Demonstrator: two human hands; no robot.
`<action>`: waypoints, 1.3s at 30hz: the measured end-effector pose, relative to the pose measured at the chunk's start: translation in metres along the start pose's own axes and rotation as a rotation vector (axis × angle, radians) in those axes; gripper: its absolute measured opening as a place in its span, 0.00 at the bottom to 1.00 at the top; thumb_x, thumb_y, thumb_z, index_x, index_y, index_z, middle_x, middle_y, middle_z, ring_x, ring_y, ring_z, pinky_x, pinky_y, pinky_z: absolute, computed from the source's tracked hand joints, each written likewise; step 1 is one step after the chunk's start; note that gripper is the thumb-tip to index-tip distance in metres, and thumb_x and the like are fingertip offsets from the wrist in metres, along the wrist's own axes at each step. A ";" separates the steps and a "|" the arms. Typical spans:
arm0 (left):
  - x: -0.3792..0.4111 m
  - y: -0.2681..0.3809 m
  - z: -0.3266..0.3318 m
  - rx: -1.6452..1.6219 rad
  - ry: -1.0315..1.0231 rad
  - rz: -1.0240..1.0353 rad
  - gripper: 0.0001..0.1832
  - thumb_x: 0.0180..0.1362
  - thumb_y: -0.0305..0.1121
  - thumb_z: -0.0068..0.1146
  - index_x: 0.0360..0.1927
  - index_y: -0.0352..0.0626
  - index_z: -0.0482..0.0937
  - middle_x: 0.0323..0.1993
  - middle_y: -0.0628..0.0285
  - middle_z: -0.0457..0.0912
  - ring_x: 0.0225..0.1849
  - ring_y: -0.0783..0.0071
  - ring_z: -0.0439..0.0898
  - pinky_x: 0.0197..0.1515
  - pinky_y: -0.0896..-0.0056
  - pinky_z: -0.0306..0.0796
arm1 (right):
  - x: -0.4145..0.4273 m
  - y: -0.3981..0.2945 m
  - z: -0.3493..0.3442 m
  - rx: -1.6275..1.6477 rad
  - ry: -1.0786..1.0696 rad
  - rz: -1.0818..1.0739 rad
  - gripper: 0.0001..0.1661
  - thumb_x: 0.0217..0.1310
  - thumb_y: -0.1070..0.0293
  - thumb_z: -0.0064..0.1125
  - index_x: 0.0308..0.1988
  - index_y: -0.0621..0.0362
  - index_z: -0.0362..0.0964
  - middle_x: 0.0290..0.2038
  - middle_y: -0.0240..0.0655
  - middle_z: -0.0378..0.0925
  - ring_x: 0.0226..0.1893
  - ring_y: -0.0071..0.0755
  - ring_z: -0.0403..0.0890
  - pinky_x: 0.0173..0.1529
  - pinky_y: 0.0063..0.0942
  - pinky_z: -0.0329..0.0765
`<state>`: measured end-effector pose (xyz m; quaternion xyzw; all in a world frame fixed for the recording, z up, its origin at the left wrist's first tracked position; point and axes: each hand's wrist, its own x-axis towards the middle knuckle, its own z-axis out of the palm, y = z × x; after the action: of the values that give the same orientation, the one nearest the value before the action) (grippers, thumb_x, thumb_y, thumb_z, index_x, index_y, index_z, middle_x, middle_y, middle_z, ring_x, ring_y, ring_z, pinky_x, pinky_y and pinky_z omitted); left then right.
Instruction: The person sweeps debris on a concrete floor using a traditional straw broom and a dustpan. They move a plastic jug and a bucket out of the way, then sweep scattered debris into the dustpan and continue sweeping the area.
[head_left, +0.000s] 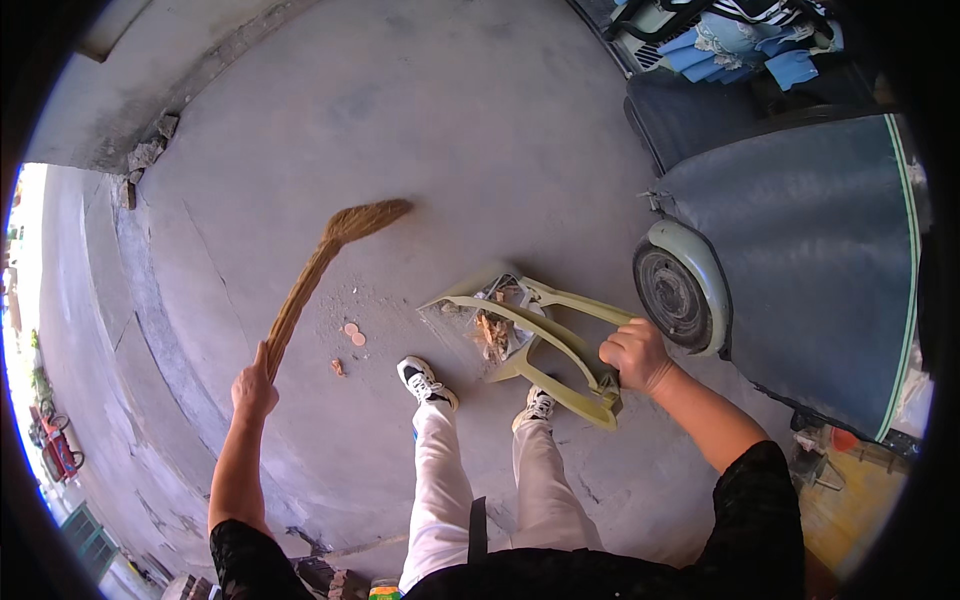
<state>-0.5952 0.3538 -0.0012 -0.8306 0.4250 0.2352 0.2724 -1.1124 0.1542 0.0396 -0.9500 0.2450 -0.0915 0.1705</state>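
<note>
My left hand (255, 391) grips the handle of a straw broom (304, 289), whose bent bristle head points to the right over the concrete floor. In my right hand (637, 355) is the handle of a yellow-green plastic dustpan (574, 345). Crumpled brown scraps (491, 334) and whitish wrapper-like litter lie inside the pan. Its open lip faces left. Between broom and dustpan, two small pinkish discs (355, 334) rest on the floor among scattered grit. A little brown scrap (337, 367) lies just below them, left of my shoes.
A three-wheeled vehicle with a dark cover (817, 262) and a wheel (671, 289) stands at the right, blue fabric (720, 49) above it. Broken stones (147, 154) sit along the left wall. Towards the bright opening, a red tricycle (60, 450) is visible. My feet stand beside the dustpan.
</note>
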 end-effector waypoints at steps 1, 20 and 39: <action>0.017 0.031 -0.009 -0.040 0.008 -0.001 0.42 0.42 0.21 0.49 0.63 0.56 0.49 0.33 0.50 0.79 0.37 0.53 0.78 0.37 0.57 0.72 | 0.000 0.000 0.002 0.003 0.012 0.004 0.08 0.29 0.69 0.55 0.13 0.49 0.62 0.11 0.26 0.64 0.14 0.30 0.69 0.23 0.27 0.63; -0.123 0.024 0.063 0.242 -0.249 -0.193 0.38 0.53 0.24 0.44 0.64 0.68 0.45 0.39 0.55 0.77 0.40 0.60 0.79 0.38 0.63 0.73 | -0.050 0.014 -0.008 0.050 0.025 -0.154 0.14 0.29 0.66 0.56 0.13 0.52 0.57 0.11 0.31 0.60 0.14 0.35 0.67 0.22 0.29 0.61; -0.150 0.045 0.210 -0.410 -0.446 -0.357 0.45 0.43 0.21 0.46 0.65 0.48 0.38 0.39 0.44 0.76 0.43 0.51 0.76 0.44 0.59 0.71 | 0.005 0.001 -0.001 0.046 0.066 -0.089 0.09 0.30 0.70 0.55 0.18 0.55 0.62 0.14 0.35 0.65 0.16 0.43 0.69 0.24 0.34 0.64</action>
<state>-0.7452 0.5551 -0.0747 -0.8573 0.1471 0.4402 0.2227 -1.1086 0.1503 0.0401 -0.9523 0.2057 -0.1357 0.1801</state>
